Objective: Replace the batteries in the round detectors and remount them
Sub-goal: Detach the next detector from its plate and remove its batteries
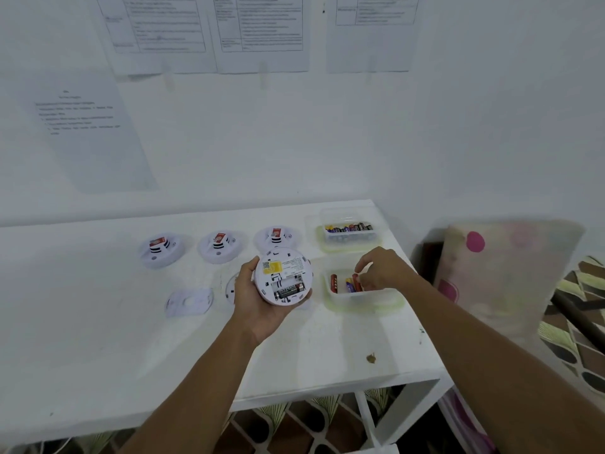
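White wall, printed sheets (163, 27) taped up, and a white table (98, 339) below; that's our bench. The left hand (253, 306) cups a detector (283, 276) from beneath, fingers wrapped round its rim, back turned up towards us so the battery bay stays open to view; one dark battery (289, 290) sits in the lower slot, the slot above looks bare. The right hand (379, 270) is down in the near tub (360, 299), fingertips pinched on a red battery (356, 282); fetching or discarding, we can't say. A far tub (350, 237) holds more, kept apart, likely to split old from new. Three more detectors (220, 246) wait in a row behind, faces up; a mounting plate (189, 302) lies loose in front, so remounting is yet to come. There's a yellow label (274, 267) on the held unit; its print, and the sheets', is too small to read.
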